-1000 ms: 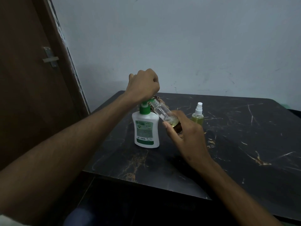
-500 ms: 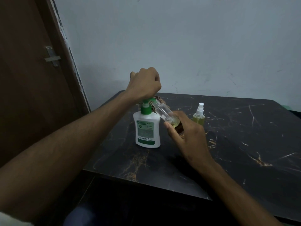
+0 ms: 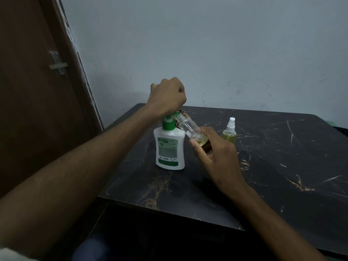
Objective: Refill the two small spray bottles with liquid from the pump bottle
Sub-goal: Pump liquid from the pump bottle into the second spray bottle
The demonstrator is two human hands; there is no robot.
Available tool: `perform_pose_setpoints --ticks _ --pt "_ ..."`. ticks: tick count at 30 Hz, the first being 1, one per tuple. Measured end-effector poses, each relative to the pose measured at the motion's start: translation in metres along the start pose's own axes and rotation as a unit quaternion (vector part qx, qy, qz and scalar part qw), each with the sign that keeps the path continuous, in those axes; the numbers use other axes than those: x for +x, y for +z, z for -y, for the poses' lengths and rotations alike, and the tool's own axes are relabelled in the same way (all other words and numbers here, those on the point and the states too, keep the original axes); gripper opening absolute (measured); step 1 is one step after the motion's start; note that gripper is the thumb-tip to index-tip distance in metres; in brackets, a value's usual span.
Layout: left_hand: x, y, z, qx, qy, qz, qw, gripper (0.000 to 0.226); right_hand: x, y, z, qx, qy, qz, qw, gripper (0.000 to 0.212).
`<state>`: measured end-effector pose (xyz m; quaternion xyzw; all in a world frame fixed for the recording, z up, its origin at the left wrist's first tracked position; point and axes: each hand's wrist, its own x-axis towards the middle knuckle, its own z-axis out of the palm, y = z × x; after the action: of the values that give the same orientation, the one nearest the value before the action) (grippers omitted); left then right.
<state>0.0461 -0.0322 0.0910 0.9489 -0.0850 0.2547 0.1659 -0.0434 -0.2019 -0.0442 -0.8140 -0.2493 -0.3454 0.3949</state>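
Note:
A white pump bottle [image 3: 169, 147] with a green pump head stands on the dark marble table [image 3: 282, 166]. My left hand [image 3: 167, 97], curled into a fist, presses down on the pump head. My right hand [image 3: 214, 153] grips a clear small spray bottle [image 3: 190, 129] without its cap, tilted with its open neck at the pump's nozzle; a little yellowish liquid lies in its bottom. A second small spray bottle [image 3: 230, 133], capped in white and filled with yellow-green liquid, stands upright to the right.
A small brownish object [image 3: 183, 114] lies behind the pump bottle, mostly hidden. A brown door [image 3: 37, 91] with a metal latch is at the left. The wall runs close behind the table.
My left hand has kept pressing on the pump head, barely shifting. The tilted bottle in my right hand stays at the nozzle.

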Motion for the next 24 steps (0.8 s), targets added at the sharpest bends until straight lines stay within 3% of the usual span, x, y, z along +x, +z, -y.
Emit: perform_pose_setpoints --ticks 24 --pt "-0.0024 -0.0011 -0.0001 0.001 0.007 0.014 1.000 0.020 0.0000 0.0009 -0.0014 -0.009 0.001 -0.001 1.000 0.033"
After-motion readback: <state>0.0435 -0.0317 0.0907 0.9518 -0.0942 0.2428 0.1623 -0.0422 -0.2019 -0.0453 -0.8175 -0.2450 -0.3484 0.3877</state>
